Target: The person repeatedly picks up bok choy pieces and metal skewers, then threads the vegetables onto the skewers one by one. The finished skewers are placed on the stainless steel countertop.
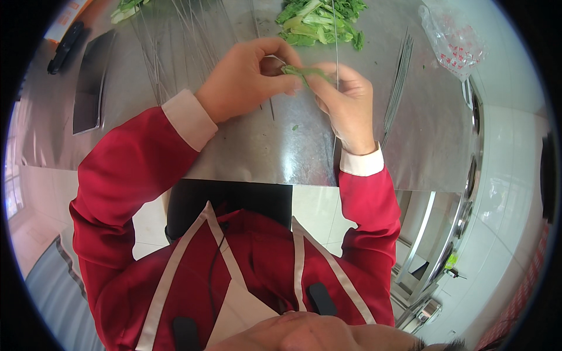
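Note:
Between both hands is a small green leaf (290,70), blurred on its right side. The thumb and fingers of my left hand (246,72) pinch its left part. My right hand (349,101) pinches the other part, its fingertips almost touching the left ones. A thin metal skewer (336,41) runs lengthwise past my right fingers and across the leafy vegetables; whether that hand grips it too, I cannot tell. Beyond my hands lies a pile of cut leafy green vegetables (316,24). Several thin metal skewers (151,57) are spread out left of my left hand.
A bundle of metal skewers (398,83) lies to the right on the metal table (250,153). Farther right is a clear plastic bag (456,46) with red print. On the left are a dark, flat, shiny rectangular object (90,83) and a black object (65,48).

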A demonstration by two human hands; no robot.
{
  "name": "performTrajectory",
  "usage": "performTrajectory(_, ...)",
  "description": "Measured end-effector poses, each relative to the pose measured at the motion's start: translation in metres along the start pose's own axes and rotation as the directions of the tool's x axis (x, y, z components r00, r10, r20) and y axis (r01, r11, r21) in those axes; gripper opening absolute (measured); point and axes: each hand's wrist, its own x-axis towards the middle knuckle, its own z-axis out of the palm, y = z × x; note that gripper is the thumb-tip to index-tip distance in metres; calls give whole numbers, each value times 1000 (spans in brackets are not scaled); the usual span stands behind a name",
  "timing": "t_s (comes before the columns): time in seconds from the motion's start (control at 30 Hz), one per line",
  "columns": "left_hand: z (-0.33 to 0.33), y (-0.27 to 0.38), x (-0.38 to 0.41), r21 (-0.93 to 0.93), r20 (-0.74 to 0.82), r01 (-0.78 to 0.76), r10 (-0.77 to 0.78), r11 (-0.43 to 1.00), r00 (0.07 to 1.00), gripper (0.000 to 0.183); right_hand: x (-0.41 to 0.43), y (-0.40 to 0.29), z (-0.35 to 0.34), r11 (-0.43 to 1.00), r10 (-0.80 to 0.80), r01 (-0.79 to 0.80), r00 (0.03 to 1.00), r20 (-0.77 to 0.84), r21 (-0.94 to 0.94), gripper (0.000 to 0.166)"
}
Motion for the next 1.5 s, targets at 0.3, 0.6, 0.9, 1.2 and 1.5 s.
performTrajectory(0.3, -4, 3, 0, -86, -17, -34, 33, 996, 999, 11, -1, -4, 7, 996, -72, 74, 996, 44, -53, 9)
performTrajectory(0.6, 0, -2, 0, -23, -4, -71, 71, 997, 997, 14, 0, -3, 1, 999, 15, -14, 1000, 20, -52, 7)
performTrajectory(0.9, -1, 1, 0, 46, -39, -87, 88, 995, 995, 9, 0, -5, 4, 1000, 3, -3, 1000, 12, -21, 11)
performTrajectory(1.2, -3, 8, -1, -38, -39, -41, 39, 998, 998, 8, -3, -2, 5, 994, -65, 64, 998, -2, -84, 12)
performTrajectory(1.5, 0, -4, -1, 189, -71, -167, 183, 968, 980, 20, 0, -1, 4, 998, -15, 13, 999, -29, -67, 10)
